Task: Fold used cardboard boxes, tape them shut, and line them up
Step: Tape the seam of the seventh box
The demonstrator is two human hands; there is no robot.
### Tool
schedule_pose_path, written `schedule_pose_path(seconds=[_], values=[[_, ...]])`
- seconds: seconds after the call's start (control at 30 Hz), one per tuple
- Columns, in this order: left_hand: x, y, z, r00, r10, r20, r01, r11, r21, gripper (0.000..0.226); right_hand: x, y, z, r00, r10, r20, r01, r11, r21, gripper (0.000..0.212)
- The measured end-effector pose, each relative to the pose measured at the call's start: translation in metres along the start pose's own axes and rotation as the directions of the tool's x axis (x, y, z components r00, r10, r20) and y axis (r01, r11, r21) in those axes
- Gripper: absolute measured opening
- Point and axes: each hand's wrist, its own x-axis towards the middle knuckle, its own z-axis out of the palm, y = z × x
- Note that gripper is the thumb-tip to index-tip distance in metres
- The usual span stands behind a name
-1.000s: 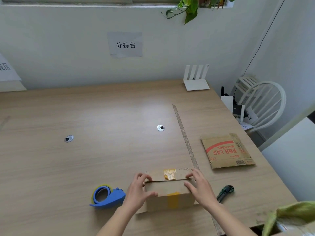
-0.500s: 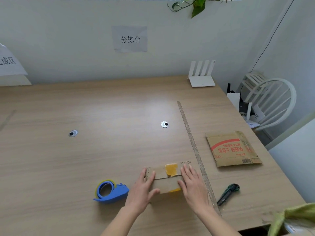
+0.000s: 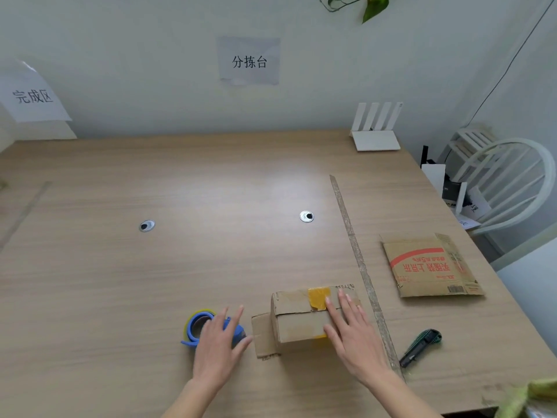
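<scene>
A pale wooden surface (image 3: 120, 297) fills the view, set against a light wall. On the wall at the far left hangs a tilted paper sign (image 3: 33, 95), and near the middle a second sign (image 3: 249, 61). Two round metal grommets (image 3: 146, 225) and (image 3: 306, 216) sit in the surface, well apart. A long thin cardboard strip (image 3: 355, 254) runs from far to near, right of the middle. A white router (image 3: 375, 131) stands at the far edge by the wall, green leaves (image 3: 372, 6) hang above it, and a white chair (image 3: 506, 182) stands off the right corner.

A blue tape dispenser (image 3: 193, 330) lies near the front edge. The left hand (image 3: 218, 348) hovers over or rests on its right part, fingers straight and spread, the grip open; whether it touches I cannot tell. Just right of it stands the small cardboard box (image 3: 301, 321), its long axis running left to right, one loose flap lying flat at its left end, a yellow tape patch (image 3: 318, 297) on its top. The right hand (image 3: 352, 336) lies flat on the box's right part, fingers straight and pointing away from the person, pressing down, the grip spread. Right of the strip lie a green utility knife (image 3: 420, 346) near the front and a flattened printed box (image 3: 431, 267) farther back.
</scene>
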Motion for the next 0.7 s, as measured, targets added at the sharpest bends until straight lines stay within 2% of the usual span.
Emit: schedule_pose_path(seconds=[0.13,0.27,0.33,0.4,0.53,0.63,0.7], values=[[-0.001,-0.033,0.013,0.988,-0.130,0.081,0.117,0.982,0.148,0.079,-0.001,0.000,-0.005,1.000,-0.019,0.015,0.018,0.997,0.078,0.065],[0.010,-0.043,0.023,0.988,-0.140,0.071,0.122,0.968,0.221,0.069,0.002,-0.002,-0.013,0.999,-0.036,0.014,0.035,0.999,0.036,0.064],[0.015,-0.041,0.017,0.990,-0.119,0.074,0.107,0.983,0.151,0.061,0.006,-0.002,-0.012,0.998,-0.058,0.006,0.058,0.998,0.016,0.062],[0.018,-0.033,-0.001,0.992,-0.111,0.062,0.112,0.994,-0.001,0.056,0.010,-0.001,-0.016,0.997,-0.073,0.013,0.073,0.996,0.057,0.061],[0.030,0.008,-0.056,0.999,-0.013,-0.030,0.007,0.979,-0.202,0.051,0.014,0.002,-0.035,0.992,-0.102,0.071,0.094,0.991,0.099,0.069],[0.040,0.053,-0.095,0.988,0.141,-0.058,-0.150,0.972,-0.181,0.055,0.013,0.002,-0.043,0.989,-0.095,0.112,0.078,0.986,0.146,0.066],[0.042,0.088,-0.110,0.966,0.259,-0.021,-0.260,0.956,-0.139,0.060,0.013,0.003,-0.048,0.987,-0.069,0.142,0.037,0.976,0.216,0.063]])
